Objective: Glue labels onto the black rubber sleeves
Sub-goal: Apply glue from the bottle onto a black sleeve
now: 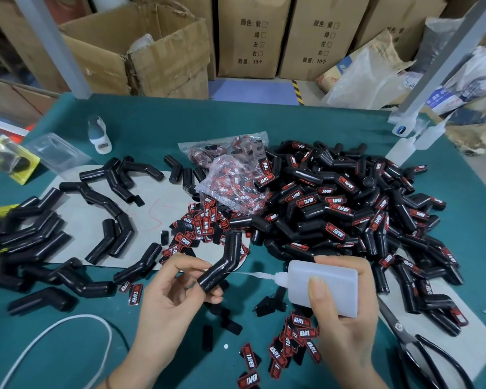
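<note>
Between the two hands, head view, the working pair is recorded. A bent black rubber sleeve (220,262) is pinched at its lower end by the curled thumb and fingertips of the left hand (171,299), its upper leg tilted up and away from the palm. A translucent white plastic glue bottle (324,287) is gripped by the right hand (345,318), thumb laid across its front face and fingers wrapped behind; its fine nozzle (260,274) is aimed leftward and ends just beside the sleeve's lower leg. Whether the tip touches the rubber cannot be told.

Step judged in hand: glue is to be laid on the sleeve before a label is pressed on. For a clean result, the sleeve should be held steady with its flat outer face turned toward the nozzle, only a light squeeze given, and the bead kept within the label's footprint and clear of the pinching fingertips.

Just below the right fingers, loose red-and-black printed labels (300,329) are scattered on the green table covering (68,346). Beyond the right fingertips, a large heap of already labelled sleeves (348,209) is noted. Left of the left fingers, unlabelled black sleeves (40,242) lie spread. Black-handled scissors (421,343) lie right of the right wrist.
</note>
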`<action>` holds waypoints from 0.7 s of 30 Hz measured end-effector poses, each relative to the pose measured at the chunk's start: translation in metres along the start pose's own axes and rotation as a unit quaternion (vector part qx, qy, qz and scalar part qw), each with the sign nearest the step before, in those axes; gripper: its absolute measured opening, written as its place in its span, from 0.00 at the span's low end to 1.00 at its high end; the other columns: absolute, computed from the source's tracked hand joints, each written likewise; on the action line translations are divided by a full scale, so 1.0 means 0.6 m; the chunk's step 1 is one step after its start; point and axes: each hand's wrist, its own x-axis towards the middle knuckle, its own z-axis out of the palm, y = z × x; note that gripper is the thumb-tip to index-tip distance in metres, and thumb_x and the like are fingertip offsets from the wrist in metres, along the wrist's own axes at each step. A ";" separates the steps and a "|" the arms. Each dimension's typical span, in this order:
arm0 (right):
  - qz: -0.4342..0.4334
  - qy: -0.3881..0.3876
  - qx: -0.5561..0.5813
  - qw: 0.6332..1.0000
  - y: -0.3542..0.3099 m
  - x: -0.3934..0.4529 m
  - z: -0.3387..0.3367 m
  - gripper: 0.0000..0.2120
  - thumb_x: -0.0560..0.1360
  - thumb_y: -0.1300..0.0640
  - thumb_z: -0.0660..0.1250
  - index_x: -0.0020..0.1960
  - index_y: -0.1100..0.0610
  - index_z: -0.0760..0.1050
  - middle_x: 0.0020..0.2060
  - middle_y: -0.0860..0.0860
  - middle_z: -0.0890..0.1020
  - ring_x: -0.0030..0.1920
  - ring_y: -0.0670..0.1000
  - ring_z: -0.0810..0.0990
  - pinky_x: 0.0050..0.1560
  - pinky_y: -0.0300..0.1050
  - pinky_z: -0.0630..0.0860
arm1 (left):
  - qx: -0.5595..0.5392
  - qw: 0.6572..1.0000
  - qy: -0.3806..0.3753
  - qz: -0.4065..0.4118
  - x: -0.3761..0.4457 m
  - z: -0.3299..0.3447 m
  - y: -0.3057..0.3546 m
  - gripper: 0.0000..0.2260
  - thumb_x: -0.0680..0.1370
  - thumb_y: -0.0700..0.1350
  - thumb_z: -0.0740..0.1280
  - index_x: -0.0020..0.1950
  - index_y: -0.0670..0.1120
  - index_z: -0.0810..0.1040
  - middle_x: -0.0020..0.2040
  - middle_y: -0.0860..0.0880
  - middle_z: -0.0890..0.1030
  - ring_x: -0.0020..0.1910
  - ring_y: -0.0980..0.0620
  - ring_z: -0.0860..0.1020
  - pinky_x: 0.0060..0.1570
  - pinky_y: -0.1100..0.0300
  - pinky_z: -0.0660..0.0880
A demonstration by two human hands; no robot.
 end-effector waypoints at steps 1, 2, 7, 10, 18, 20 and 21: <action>0.002 0.000 -0.001 1.000 0.001 -0.001 0.000 0.11 0.70 0.44 0.69 0.52 0.35 0.77 0.45 0.42 0.82 0.39 0.47 0.81 0.34 0.45 0.78 | 0.001 1.000 -0.001 0.000 0.000 0.000 0.000 0.26 0.77 0.18 0.62 0.49 0.48 0.84 0.41 0.42 0.83 0.37 0.45 0.85 0.39 0.55 0.84; 0.002 -0.003 -0.002 1.000 0.001 -0.001 0.000 0.11 0.70 0.44 0.69 0.52 0.35 0.77 0.45 0.42 0.82 0.39 0.47 0.81 0.33 0.47 0.78 | 0.003 1.000 -0.003 0.000 0.000 0.000 0.000 0.27 0.77 0.17 0.62 0.49 0.49 0.84 0.41 0.44 0.83 0.37 0.45 0.85 0.39 0.55 0.85; -0.002 -0.004 0.004 1.000 -0.002 -0.002 0.000 0.10 0.70 0.44 0.69 0.51 0.35 0.77 0.45 0.42 0.82 0.38 0.45 0.80 0.33 0.42 0.78 | 0.001 1.000 0.001 -0.002 0.000 -0.001 0.000 0.26 0.77 0.18 0.62 0.49 0.48 0.84 0.42 0.41 0.82 0.36 0.44 0.85 0.39 0.55 0.85; -0.005 -0.008 0.006 1.000 -0.005 -0.001 0.002 0.10 0.70 0.44 0.69 0.51 0.34 0.77 0.44 0.40 0.82 0.37 0.42 0.80 0.33 0.36 0.77 | 0.000 1.000 0.002 -0.002 0.001 0.000 0.000 0.25 0.77 0.18 0.63 0.48 0.48 0.84 0.41 0.41 0.81 0.36 0.44 0.84 0.39 0.55 0.85; 0.005 -0.020 0.009 1.000 -0.006 -0.003 0.005 0.09 0.69 0.43 0.69 0.49 0.33 0.77 0.43 0.41 0.82 0.38 0.44 0.80 0.34 0.38 0.77 | -0.010 1.000 0.005 -0.006 0.002 0.002 0.002 0.26 0.77 0.18 0.61 0.48 0.49 0.84 0.41 0.41 0.82 0.36 0.44 0.84 0.39 0.56 0.84; 0.005 -0.018 0.010 1.000 -0.005 -0.004 0.006 0.10 0.69 0.43 0.69 0.49 0.33 0.77 0.44 0.41 0.82 0.38 0.44 0.80 0.34 0.38 0.77 | -0.013 1.000 0.002 -0.006 0.002 0.002 0.002 0.25 0.77 0.19 0.62 0.48 0.48 0.84 0.40 0.43 0.82 0.36 0.45 0.84 0.39 0.56 0.84; 0.002 -0.018 0.009 1.000 -0.005 -0.004 0.006 0.10 0.69 0.43 0.69 0.50 0.34 0.77 0.44 0.41 0.82 0.37 0.44 0.80 0.34 0.37 0.76 | -0.013 1.000 0.001 -0.006 0.002 0.002 0.002 0.25 0.78 0.19 0.62 0.48 0.48 0.84 0.40 0.43 0.82 0.36 0.45 0.84 0.39 0.56 0.84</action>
